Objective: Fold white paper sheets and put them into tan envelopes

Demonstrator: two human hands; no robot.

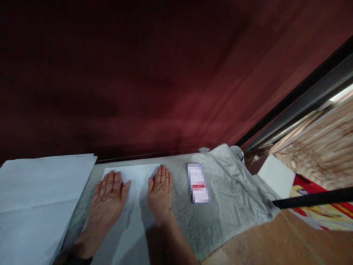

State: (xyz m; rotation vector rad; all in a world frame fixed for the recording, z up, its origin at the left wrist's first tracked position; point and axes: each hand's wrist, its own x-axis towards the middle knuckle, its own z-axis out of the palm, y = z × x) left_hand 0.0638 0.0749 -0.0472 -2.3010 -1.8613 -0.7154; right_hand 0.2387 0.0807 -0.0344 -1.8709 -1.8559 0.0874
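White sheet point(139, 184): we see it flat on grey cloth point(183, 219).
Left hand point(108, 200): palm down, left edge, fingers extended, unclosed.
Right hand point(161, 191): palm down, right edge, fingers extended, unclosed.
Cloth gap: visible toward pixelated item point(198, 184).

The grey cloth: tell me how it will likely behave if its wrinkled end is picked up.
The cloth should be floppy, as its right end bunches into loose folds. Its surface looks fuzzy, so it is probably not slippery. The blurred rectangular item and the white sheet lie on it, so they may shift with it.
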